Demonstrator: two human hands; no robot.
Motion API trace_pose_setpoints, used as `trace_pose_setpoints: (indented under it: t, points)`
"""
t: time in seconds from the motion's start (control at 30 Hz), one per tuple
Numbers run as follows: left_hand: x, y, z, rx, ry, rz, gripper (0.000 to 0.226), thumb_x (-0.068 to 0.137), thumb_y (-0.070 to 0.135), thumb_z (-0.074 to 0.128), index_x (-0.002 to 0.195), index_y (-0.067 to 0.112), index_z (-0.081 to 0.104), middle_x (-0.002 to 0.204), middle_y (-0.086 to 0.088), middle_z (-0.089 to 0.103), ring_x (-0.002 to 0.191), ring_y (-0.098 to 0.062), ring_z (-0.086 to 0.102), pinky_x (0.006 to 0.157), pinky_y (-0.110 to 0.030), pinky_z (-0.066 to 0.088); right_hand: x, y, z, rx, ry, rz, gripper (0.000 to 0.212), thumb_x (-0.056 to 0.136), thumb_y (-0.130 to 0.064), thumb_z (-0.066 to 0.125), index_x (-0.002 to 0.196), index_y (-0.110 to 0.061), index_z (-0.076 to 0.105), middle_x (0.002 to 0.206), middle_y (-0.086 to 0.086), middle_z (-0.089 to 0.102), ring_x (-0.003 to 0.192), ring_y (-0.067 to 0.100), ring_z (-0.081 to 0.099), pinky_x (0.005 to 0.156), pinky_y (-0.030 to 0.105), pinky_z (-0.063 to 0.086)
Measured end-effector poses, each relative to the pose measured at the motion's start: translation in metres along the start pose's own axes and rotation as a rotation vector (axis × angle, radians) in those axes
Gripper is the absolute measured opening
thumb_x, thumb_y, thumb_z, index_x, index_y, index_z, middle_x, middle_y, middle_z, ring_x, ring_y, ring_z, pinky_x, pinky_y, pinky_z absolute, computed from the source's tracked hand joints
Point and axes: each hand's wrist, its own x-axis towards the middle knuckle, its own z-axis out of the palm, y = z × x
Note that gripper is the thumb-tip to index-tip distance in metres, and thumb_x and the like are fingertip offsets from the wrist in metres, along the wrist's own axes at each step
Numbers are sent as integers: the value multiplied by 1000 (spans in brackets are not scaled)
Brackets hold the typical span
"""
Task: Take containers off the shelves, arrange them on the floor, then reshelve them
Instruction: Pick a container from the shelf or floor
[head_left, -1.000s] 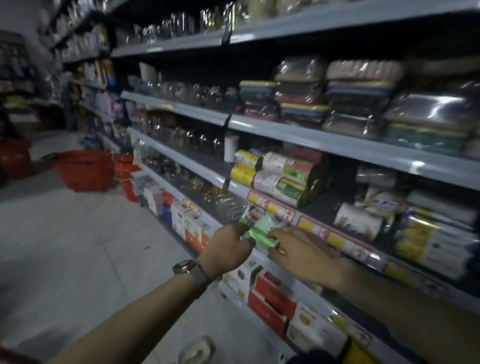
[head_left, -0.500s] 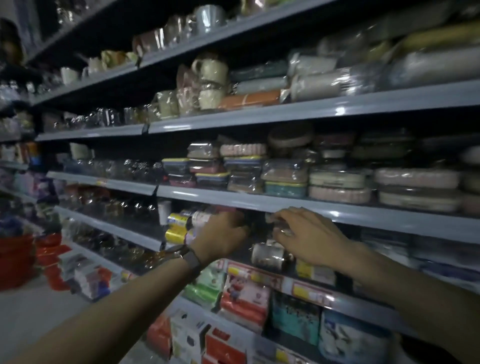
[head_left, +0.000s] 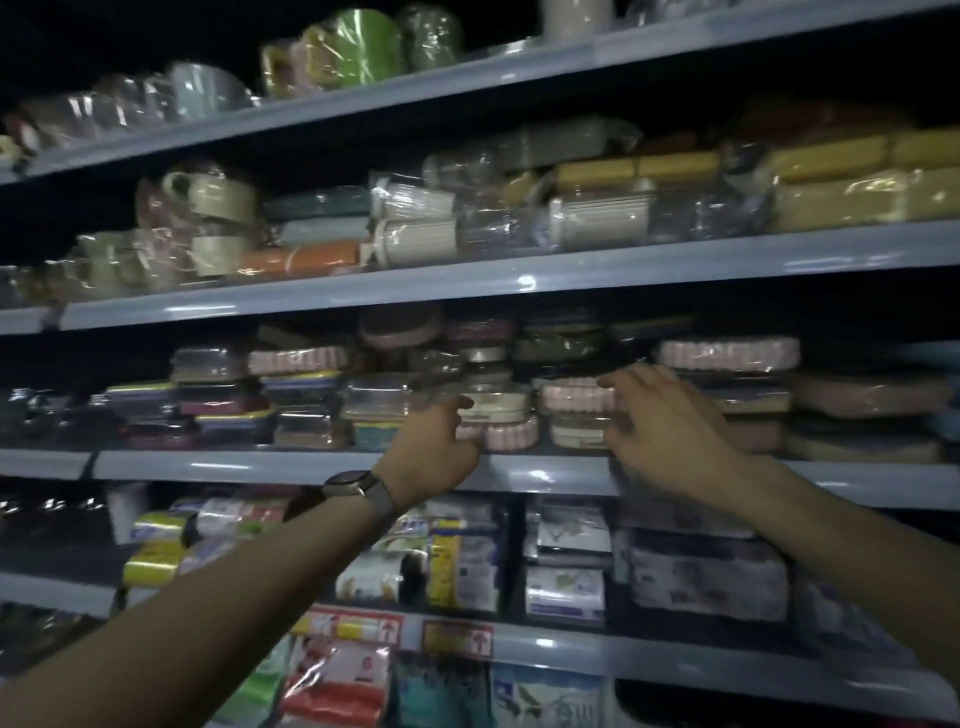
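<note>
Stacks of plastic-wrapped containers fill the middle shelf (head_left: 545, 470). At its centre a cream round container (head_left: 496, 405) sits on top of a pink ribbed one (head_left: 511, 435). My left hand (head_left: 431, 441), with a watch on the wrist, is at the left side of this stack. Its thumb touches the cream container, and its fingers are hidden behind the hand. My right hand (head_left: 667, 415) reaches in from the right with fingers spread and straight. It is over another pink ribbed container (head_left: 574, 396) and the cream tub (head_left: 574, 431) under it.
The shelf above (head_left: 467, 291) carries wrapped mugs (head_left: 218, 197) and flat boxes. The shelf below (head_left: 571, 644) holds rolls (head_left: 156, 530) and packets behind red price tags (head_left: 363, 626). Both forearms cross in front of these lower shelves. The scene is dim and blurred.
The view has tilted up from the lower shelves. Both hands have risen from the packet shelf to the stacked containers one shelf higher.
</note>
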Motion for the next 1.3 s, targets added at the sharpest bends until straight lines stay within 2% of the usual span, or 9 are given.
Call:
trace_pose_setpoints:
  t: [0.13,0.27,0.37,0.47,0.67,0.83,1.0,1.17,1.3]
  points:
    - [35,29,29,6,13,86,49,93,27,69,139,17,55,130,-11,65,119,-32,61,89,-29,45,4,40,6,-108,20,-48,46,88,-29,62,133,-17,59,135,3,60,128,24,47,103,40,48]
    - [67,43,53,146,-1,214,58,93,25,63,148,18,45,139,-9,53,126,-31,54,103,-41,48,12,65,21,-281,65,-151,59,77,-18,74,134,-6,65,136,10,66,143,35,47,114,47,42]
    - [84,48,67,222,-46,255,70,96,26,60,159,19,31,157,-11,41,140,-34,44,115,-48,40,22,70,29,-305,117,-153,57,78,-14,76,133,-1,66,131,14,70,139,38,52,114,51,42]
    - [90,48,79,296,-70,285,74,96,28,57,163,21,25,164,-12,34,149,-33,35,123,-48,28,28,68,32,-356,151,-185,52,80,-15,77,129,-3,69,126,11,73,135,37,55,113,48,43]
    - [88,45,89,280,5,327,54,99,21,49,153,20,42,147,-9,54,131,-34,49,108,-43,39,31,69,43,-367,117,-209,57,70,-11,82,126,-7,71,121,10,72,133,34,57,111,44,45]
    - [83,44,89,339,-6,359,64,93,11,60,152,19,38,149,-8,49,132,-31,47,106,-43,43,31,75,49,-338,143,-224,51,75,-9,83,124,-8,69,120,10,69,131,33,56,108,44,47]
    - [81,41,87,428,71,400,62,89,4,64,144,22,42,136,-6,52,122,-30,51,95,-41,48,25,71,45,-267,192,-248,29,86,-11,71,114,-10,67,118,9,66,129,32,55,108,44,48]
    - [75,39,83,448,104,453,58,90,1,61,140,22,43,131,-5,50,118,-28,50,89,-41,51,20,66,38,-226,186,-237,43,70,-1,56,111,-8,64,113,10,63,121,33,56,105,42,49]
    - [67,33,78,381,132,456,58,91,8,64,142,23,40,136,-6,46,118,-29,51,85,-42,52,16,60,32,-168,213,-249,43,70,6,62,111,-6,61,111,10,59,110,32,57,91,45,54]
